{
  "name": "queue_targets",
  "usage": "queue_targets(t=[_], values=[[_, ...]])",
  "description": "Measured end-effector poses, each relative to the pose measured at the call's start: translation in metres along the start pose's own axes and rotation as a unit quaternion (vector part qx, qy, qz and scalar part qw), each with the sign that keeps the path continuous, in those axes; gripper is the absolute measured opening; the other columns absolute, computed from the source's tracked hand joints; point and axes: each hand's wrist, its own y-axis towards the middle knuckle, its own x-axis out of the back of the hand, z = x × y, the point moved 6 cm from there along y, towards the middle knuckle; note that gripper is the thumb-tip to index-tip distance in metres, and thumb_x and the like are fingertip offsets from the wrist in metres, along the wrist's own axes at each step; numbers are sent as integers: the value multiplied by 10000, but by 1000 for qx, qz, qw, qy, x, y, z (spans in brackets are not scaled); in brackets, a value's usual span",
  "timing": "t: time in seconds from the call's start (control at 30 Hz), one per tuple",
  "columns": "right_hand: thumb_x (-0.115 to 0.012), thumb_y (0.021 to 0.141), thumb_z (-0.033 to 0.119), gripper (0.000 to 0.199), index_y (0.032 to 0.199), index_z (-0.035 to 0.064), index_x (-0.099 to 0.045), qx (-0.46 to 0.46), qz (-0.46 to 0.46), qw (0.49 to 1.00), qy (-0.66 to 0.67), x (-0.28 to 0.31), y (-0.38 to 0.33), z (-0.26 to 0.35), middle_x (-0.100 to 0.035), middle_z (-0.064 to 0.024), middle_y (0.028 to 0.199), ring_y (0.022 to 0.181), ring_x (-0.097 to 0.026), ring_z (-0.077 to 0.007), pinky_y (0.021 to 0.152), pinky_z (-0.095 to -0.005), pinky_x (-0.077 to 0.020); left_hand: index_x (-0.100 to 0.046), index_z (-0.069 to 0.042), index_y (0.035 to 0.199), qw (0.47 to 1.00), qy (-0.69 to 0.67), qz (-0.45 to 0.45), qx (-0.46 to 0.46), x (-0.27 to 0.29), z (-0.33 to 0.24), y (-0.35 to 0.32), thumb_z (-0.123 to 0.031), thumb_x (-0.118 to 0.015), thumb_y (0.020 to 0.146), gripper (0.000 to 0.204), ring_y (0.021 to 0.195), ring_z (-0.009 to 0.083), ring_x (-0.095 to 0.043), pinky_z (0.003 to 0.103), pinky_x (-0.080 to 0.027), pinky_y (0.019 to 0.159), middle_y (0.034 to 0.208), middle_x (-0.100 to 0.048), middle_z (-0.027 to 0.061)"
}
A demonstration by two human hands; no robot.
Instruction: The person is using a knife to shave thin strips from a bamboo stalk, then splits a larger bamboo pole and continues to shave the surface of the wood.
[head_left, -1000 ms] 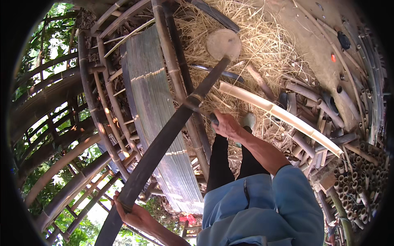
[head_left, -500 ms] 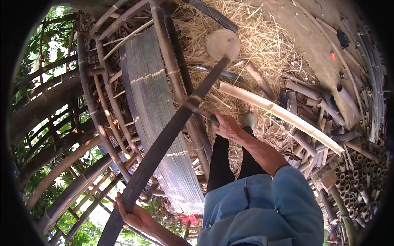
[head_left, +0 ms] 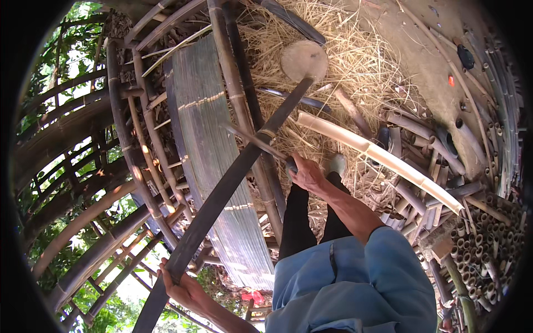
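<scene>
A long dark bamboo pole (head_left: 219,193) runs slantwise from the lower left up to a round wooden block (head_left: 300,57), where its far end meets the block's near edge. My left hand (head_left: 189,289) is closed around the pole's near part, thumb on top. In my right hand (head_left: 307,175) is the dark handle of a long-bladed knife (head_left: 242,134), fingers wrapped round it. The blade lies across the pole just below a pale ring at a node, its tip reaching past the pole's left side. Whether the edge bites into the bamboo I cannot tell.
A slatted bamboo panel (head_left: 206,122) leans on a bamboo frame at the left. A pale split bamboo strip (head_left: 383,154) lies right of the block, over straw (head_left: 355,66). Cut bamboo tubes (head_left: 477,250) are piled at the right. My feet stand close to the strip.
The knife's blade has swung out further left over the pole, and more of its length shows. My left hand and the pole have hardly moved.
</scene>
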Motion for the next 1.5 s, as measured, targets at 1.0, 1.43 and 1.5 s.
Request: queue_targets(t=[1.0, 1.43, 1.5], values=[[-672, 879, 144, 340, 1120, 63, -447, 42, 65, 996, -50, 6, 22, 2, -591, -142, 648, 549, -644, -268, 437, -416, -500, -663, -40, 952, 986, 20, 154, -59, -41, -6, -13, -173, -640, 948, 135, 1016, 273, -651, 468, -460, 1031, 918, -675, 78], [-684, 866, 152, 399, 1180, 86, -445, 38, 9, 997, -67, 29, 39, -7, -563, -86, 649, 544, -581, -240, 478, -432, -488, -648, -36, 915, 980, 8, 182, -83, -40, -9, -21, -180, -594, 919, 154, 971, 268, -656, 457, -486, 1004, 872, -659, 93], [-698, 868, 173, 373, 1139, 89, -456, -92, 156, 982, -44, 22, 38, -24, -549, -91, 641, 562, -574, -232, 500, -429, -490, -647, -37, 891, 980, -2, 171, -101, -34, -9, -26, -172, -596, 913, 146, 970, 267, -653, 450, -484, 996, 865, -655, 97]])
